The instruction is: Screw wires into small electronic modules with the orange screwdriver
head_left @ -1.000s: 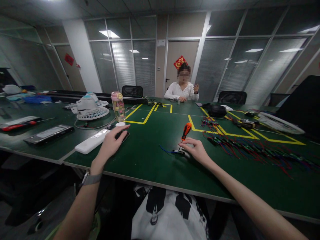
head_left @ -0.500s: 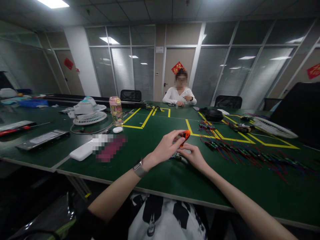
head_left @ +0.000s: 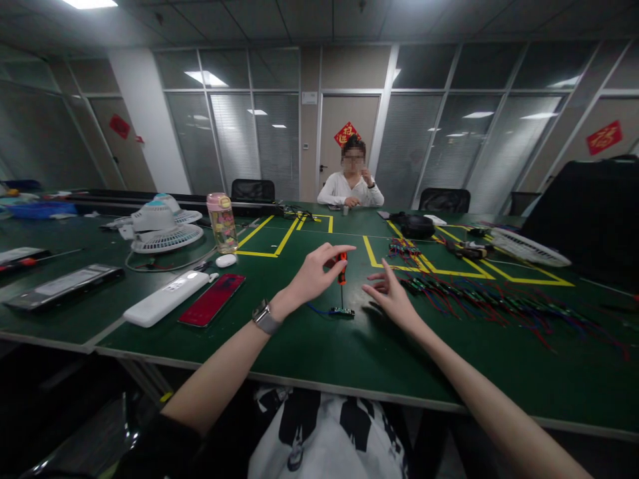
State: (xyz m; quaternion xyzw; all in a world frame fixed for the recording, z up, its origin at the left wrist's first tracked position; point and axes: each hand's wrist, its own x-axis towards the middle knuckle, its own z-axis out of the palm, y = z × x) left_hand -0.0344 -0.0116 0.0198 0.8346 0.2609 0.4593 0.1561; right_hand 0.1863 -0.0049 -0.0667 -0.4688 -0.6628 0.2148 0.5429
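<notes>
My left hand [head_left: 314, 274] is closed on the orange and black handle of a small screwdriver [head_left: 341, 269], held upright with its tip on a little circuit board [head_left: 341, 311] that has a blue wire. My right hand [head_left: 392, 296] hovers just right of the board with fingers spread, holding nothing. A watch sits on my left wrist. All of this rests on the green table [head_left: 319, 346].
To the left lie a red phone [head_left: 212, 299], a white remote-like bar [head_left: 164, 298], a pink bottle [head_left: 222, 221] and small fans [head_left: 160, 229]. A heap of red and blue wired boards [head_left: 479, 293] spreads at right. A person in white [head_left: 351, 186] sits opposite.
My left hand left the phone, crossed to the screwdriver and now holds it upright. My right hand let the screwdriver go and opened beside the board.
</notes>
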